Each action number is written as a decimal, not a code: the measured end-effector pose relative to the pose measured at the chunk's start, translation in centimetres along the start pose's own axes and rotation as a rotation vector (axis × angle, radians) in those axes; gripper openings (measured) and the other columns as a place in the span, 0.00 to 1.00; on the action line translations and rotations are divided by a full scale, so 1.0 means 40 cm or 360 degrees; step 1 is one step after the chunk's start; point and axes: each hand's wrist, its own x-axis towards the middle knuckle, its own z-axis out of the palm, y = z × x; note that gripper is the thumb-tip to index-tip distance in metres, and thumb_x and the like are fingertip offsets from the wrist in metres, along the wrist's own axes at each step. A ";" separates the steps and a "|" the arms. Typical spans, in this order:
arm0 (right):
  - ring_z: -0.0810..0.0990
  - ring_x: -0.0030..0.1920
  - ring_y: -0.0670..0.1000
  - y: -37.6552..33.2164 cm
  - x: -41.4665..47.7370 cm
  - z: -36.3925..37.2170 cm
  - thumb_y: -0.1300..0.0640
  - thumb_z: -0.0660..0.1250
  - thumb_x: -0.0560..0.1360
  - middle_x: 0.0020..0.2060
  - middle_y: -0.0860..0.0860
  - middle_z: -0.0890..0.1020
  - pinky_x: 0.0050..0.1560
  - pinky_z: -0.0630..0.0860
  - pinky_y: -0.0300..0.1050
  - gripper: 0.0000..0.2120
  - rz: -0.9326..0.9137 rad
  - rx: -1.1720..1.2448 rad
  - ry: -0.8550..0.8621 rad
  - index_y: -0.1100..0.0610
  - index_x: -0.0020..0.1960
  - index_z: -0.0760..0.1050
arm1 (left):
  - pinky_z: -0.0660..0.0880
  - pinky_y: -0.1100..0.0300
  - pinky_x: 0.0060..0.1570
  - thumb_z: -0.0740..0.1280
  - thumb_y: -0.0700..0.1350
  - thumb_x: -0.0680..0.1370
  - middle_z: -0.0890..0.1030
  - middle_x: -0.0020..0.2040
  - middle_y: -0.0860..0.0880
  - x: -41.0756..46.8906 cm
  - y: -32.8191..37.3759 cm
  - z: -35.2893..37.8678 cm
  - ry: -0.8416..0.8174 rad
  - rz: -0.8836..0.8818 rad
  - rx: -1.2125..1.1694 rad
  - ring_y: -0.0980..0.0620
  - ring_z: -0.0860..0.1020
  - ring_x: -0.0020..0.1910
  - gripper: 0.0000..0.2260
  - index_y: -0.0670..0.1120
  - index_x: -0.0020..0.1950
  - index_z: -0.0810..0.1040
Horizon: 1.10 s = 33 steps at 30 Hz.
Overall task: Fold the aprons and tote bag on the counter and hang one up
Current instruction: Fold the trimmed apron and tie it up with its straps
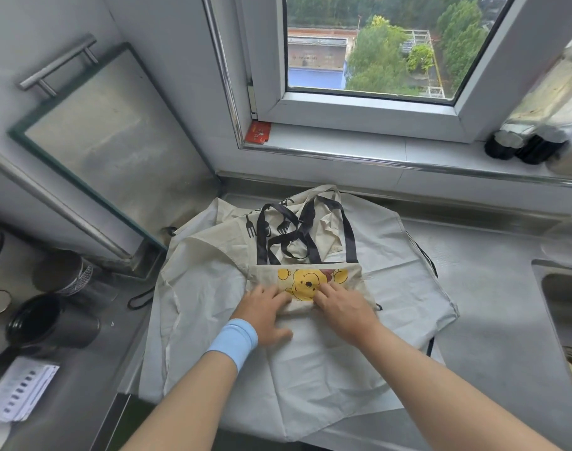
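Your tote bag (323, 271), the cream one with the yellow bear print, lies in the middle of the pile. It sits on top of a white apron (310, 359) spread over the steel counter (493, 255). Judging by how shallow it looks from near to far, it is already folded down to a short band. Its long axis runs left to right, and its dark handles (349, 236) trail off the far side. There they cross a second apron (250, 227) printed with forks.

Both your hands are at the bag's near edge, almost side by side. Your left hand (265, 307), the one with the blue wristband (232, 341), lies fairly flat. Its fingers press the near-left corner and its thumb rests on the white apron. Your right hand (343, 307) has its fingers bent, with the tips on the bear print. Whether they pinch a fold or only press cannot be told from here.

The bag lies straight ahead of both hands, on the far side of your fingertips, so neither hand is clearly nearer. If the next fold goes away from you, the loose handles are in its path. Tucking them in first looks wise. A sideways fold would suit whichever hand holds the end that moves.
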 end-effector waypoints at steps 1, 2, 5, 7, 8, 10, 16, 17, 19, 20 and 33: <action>0.78 0.39 0.53 0.002 0.002 0.003 0.57 0.69 0.70 0.38 0.50 0.76 0.23 0.68 0.46 0.04 0.0030 0.0005 0.0022 0.53 0.41 0.73 | 0.69 0.54 0.60 0.67 0.63 0.70 0.70 0.62 0.54 0.002 -0.004 0.003 0.0027 -0.0014 -0.0039 0.48 0.68 0.59 0.27 0.55 0.66 0.69; 0.78 0.38 0.53 0.002 0.005 0.002 0.58 0.66 0.71 0.38 0.50 0.76 0.23 0.69 0.47 0.02 0.0073 0.0026 0.0031 0.53 0.41 0.73 | 0.69 0.55 0.60 0.66 0.60 0.72 0.71 0.62 0.53 0.005 -0.009 0.005 0.0052 -0.0032 -0.0071 0.48 0.68 0.60 0.24 0.54 0.66 0.70; 0.78 0.41 0.55 0.003 0.016 -0.005 0.57 0.52 0.75 0.42 0.51 0.77 0.26 0.73 0.49 0.11 0.0144 0.0086 0.0065 0.54 0.45 0.73 | 0.68 0.57 0.61 0.62 0.53 0.80 0.75 0.61 0.49 0.015 -0.038 0.013 0.0151 -0.0117 -0.0216 0.47 0.70 0.61 0.15 0.51 0.65 0.75; 0.76 0.42 0.55 0.011 0.019 -0.009 0.53 0.50 0.78 0.44 0.52 0.77 0.29 0.74 0.51 0.13 0.0153 0.0144 0.0099 0.54 0.47 0.72 | 0.69 0.57 0.58 0.62 0.51 0.81 0.79 0.58 0.49 0.019 -0.052 0.011 0.0235 -0.0196 -0.0347 0.46 0.72 0.59 0.12 0.51 0.62 0.78; 0.76 0.43 0.54 0.017 0.019 -0.008 0.50 0.52 0.79 0.45 0.51 0.76 0.30 0.74 0.51 0.12 0.0143 0.0158 0.0108 0.53 0.48 0.72 | 0.69 0.57 0.56 0.62 0.50 0.81 0.80 0.56 0.49 0.023 -0.055 0.005 0.0254 -0.0243 -0.0383 0.46 0.74 0.57 0.11 0.51 0.60 0.78; 0.77 0.42 0.55 0.028 0.023 -0.008 0.50 0.59 0.79 0.45 0.52 0.76 0.28 0.73 0.50 0.07 0.0098 0.0116 0.0071 0.53 0.48 0.72 | 0.70 0.56 0.51 0.62 0.50 0.80 0.81 0.53 0.48 0.033 -0.057 -0.010 0.0253 -0.0328 -0.0412 0.45 0.77 0.53 0.09 0.50 0.57 0.77; 0.75 0.25 0.55 0.066 0.055 -0.010 0.53 0.57 0.75 0.41 0.55 0.77 0.21 0.59 0.42 0.11 0.0096 -0.0162 0.0024 0.57 0.43 0.76 | 0.72 0.55 0.47 0.63 0.50 0.79 0.72 0.56 0.49 0.067 -0.052 -0.025 0.0167 -0.0394 -0.0232 0.46 0.77 0.51 0.08 0.51 0.56 0.75; 0.74 0.23 0.55 0.073 0.062 -0.003 0.51 0.56 0.76 0.39 0.55 0.77 0.20 0.59 0.42 0.14 0.0117 -0.0159 0.0059 0.57 0.41 0.76 | 0.71 0.54 0.47 0.65 0.49 0.78 0.73 0.55 0.49 0.073 -0.045 -0.025 0.0212 -0.0437 -0.0121 0.46 0.76 0.52 0.08 0.51 0.55 0.75; 0.73 0.21 0.55 0.082 0.073 0.005 0.48 0.62 0.75 0.37 0.54 0.75 0.19 0.60 0.41 0.13 0.0128 -0.0157 0.0066 0.57 0.39 0.75 | 0.71 0.53 0.45 0.71 0.44 0.71 0.77 0.50 0.49 0.087 -0.009 -0.021 0.0433 -0.0355 0.0120 0.45 0.77 0.47 0.09 0.51 0.49 0.78; 0.73 0.20 0.54 0.084 0.076 0.006 0.48 0.67 0.73 0.36 0.54 0.75 0.18 0.60 0.40 0.12 0.0122 -0.0149 0.0062 0.57 0.38 0.75 | 0.71 0.53 0.44 0.70 0.43 0.70 0.78 0.48 0.48 0.092 0.017 -0.015 0.0538 -0.0209 0.0157 0.45 0.78 0.45 0.07 0.51 0.47 0.79; 0.75 0.59 0.61 0.061 0.095 0.031 0.57 0.54 0.76 0.62 0.59 0.76 0.54 0.73 0.56 0.16 -0.0033 -0.0205 0.0335 0.58 0.61 0.73 | 0.67 0.50 0.59 0.59 0.52 0.71 0.69 0.73 0.53 0.081 0.052 0.042 0.0149 0.0166 0.0037 0.50 0.69 0.71 0.25 0.56 0.68 0.70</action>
